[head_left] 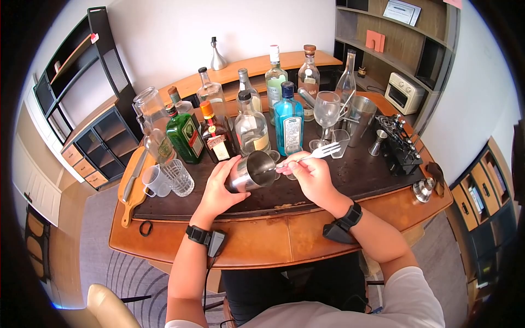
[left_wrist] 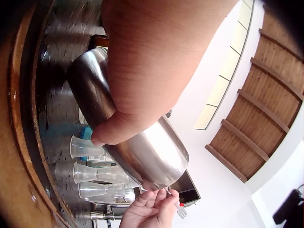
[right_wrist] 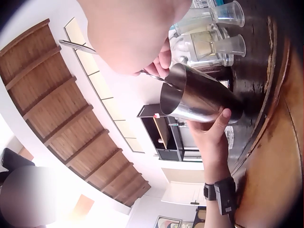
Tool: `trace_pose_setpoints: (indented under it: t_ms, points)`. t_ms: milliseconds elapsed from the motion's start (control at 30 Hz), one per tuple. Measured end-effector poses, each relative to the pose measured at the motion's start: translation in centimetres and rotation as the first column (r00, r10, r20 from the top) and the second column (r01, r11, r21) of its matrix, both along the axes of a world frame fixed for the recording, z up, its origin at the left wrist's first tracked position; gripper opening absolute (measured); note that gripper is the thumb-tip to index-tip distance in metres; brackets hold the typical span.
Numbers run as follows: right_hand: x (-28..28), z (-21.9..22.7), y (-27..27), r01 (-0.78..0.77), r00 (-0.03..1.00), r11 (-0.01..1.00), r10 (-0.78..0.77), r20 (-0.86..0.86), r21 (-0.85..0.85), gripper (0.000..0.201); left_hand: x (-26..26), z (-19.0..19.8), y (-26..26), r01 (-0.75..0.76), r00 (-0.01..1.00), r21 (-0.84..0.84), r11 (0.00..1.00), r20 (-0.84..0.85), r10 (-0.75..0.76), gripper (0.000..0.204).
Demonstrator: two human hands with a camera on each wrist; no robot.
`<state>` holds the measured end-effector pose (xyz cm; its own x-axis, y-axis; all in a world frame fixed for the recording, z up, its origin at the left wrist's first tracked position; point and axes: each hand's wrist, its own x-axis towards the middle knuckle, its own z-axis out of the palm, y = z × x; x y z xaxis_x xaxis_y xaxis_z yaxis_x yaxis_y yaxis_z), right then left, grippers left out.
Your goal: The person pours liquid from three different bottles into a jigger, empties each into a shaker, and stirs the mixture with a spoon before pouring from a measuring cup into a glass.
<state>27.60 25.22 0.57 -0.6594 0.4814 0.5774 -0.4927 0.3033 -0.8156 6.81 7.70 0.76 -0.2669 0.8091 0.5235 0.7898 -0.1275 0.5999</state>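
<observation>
A steel shaker cup [head_left: 240, 176] is tilted, its mouth facing right toward the other hand. My left hand [head_left: 220, 191] grips it round the side, the thumb along the lower wall in the left wrist view [left_wrist: 142, 71]. My right hand [head_left: 313, 177] pinches the twisted shaft of a long bar spoon with a fork end [head_left: 326, 150]. The spoon's other end goes into the cup [right_wrist: 199, 97], and its tip is hidden inside. In the right wrist view, my right hand [right_wrist: 137, 38] is close above the cup's mouth.
Behind the hands stand several bottles, among them a blue one [head_left: 288, 120] and a green one [head_left: 184, 135]. A wine glass [head_left: 327, 109] and a mixing tin [head_left: 361, 120] stand right. A knife [head_left: 134, 174] lies on a wooden board [head_left: 127, 209] beside glass mugs [head_left: 157, 181].
</observation>
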Motion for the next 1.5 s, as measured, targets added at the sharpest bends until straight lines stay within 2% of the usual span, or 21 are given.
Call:
trace_pose_setpoints:
  t_ms: [33,133,167,267,367,467,567,667,767,867,967,1067,1167,1267,1367,1500]
  points:
    - [0.1,0.2,0.2,0.008,1.000,1.000,-0.008,0.016,-0.003,0.020,0.0,0.0,0.0,-0.004,1.000,-0.005,1.000,0.008,0.004,0.094]
    - [0.1,0.0,0.9,0.132,0.991,0.974,-0.134,0.001,0.185,0.020,0.0,0.0,0.0,-0.009,1.000,-0.011,1.000,0.007,0.009,0.094]
    - [0.3,0.1,1.0,0.129,0.989,0.966,-0.143,0.044,0.226,0.020,0.0,0.1,0.0,-0.008,1.000,-0.015,1.000,0.009,0.009,0.095]
    - [0.1,-0.6,1.1,0.059,0.994,0.985,-0.073,0.087,0.159,0.020,0.1,0.1,0.0,-0.004,1.000,-0.019,1.000,0.008,0.005,0.095]
    - [-0.1,-0.4,0.6,-0.042,0.999,0.999,0.041,-0.003,-0.033,0.016,-0.1,0.0,0.0,-0.006,1.000,-0.013,1.000,0.001,0.006,0.095]
    - [-0.1,0.1,0.9,-0.012,0.999,0.999,0.011,-0.032,-0.038,0.017,-0.1,0.0,0.0,-0.010,1.000,-0.012,1.000,0.005,0.010,0.095]
    - [0.0,0.3,1.2,0.138,0.989,0.988,-0.135,-0.057,0.063,0.016,-0.1,0.0,-0.1,-0.007,1.000,-0.014,1.000,0.014,0.007,0.095]
    - [0.0,-0.6,2.0,0.163,0.986,0.980,-0.159,-0.040,0.112,0.016,-0.1,-0.1,0.0,-0.006,1.000,-0.020,1.000,0.016,0.006,0.095]
    - [0.1,-0.6,1.8,0.035,0.998,0.999,-0.036,-0.051,-0.016,0.015,0.0,0.0,0.0,-0.005,1.000,-0.025,1.000,0.018,0.005,0.095]
    - [0.0,-0.3,1.6,-0.013,0.993,0.998,0.005,-0.119,-0.061,0.014,0.0,0.1,-0.1,-0.010,1.000,-0.032,0.999,0.029,0.011,0.095]
    - [0.1,0.3,1.4,0.107,0.986,0.994,-0.108,-0.127,-0.017,0.013,0.0,0.1,-0.1,-0.011,1.000,-0.013,1.000,0.012,0.011,0.095]
    - [0.3,0.4,1.7,0.218,0.973,0.968,-0.206,-0.105,0.123,0.012,0.0,0.1,0.0,-0.011,0.999,0.012,1.000,-0.031,0.011,0.094]
    - [0.4,0.2,1.9,0.162,0.986,0.981,-0.155,-0.069,0.104,0.013,0.1,0.1,-0.1,-0.012,1.000,-0.005,1.000,-0.016,0.012,0.094]
    - [0.3,0.1,1.6,0.007,0.995,0.997,-0.014,-0.103,-0.073,0.015,0.1,0.2,-0.1,-0.010,1.000,-0.030,1.000,0.021,0.011,0.094]
    - [0.2,0.6,1.3,0.035,0.986,0.997,-0.045,-0.160,-0.064,0.015,0.1,0.1,-0.1,-0.009,1.000,-0.025,1.000,0.027,0.010,0.094]
    - [0.4,0.5,1.8,0.196,0.975,0.973,-0.181,-0.126,0.118,0.014,0.1,0.2,-0.1,-0.009,1.000,-0.014,1.000,0.012,0.009,0.094]
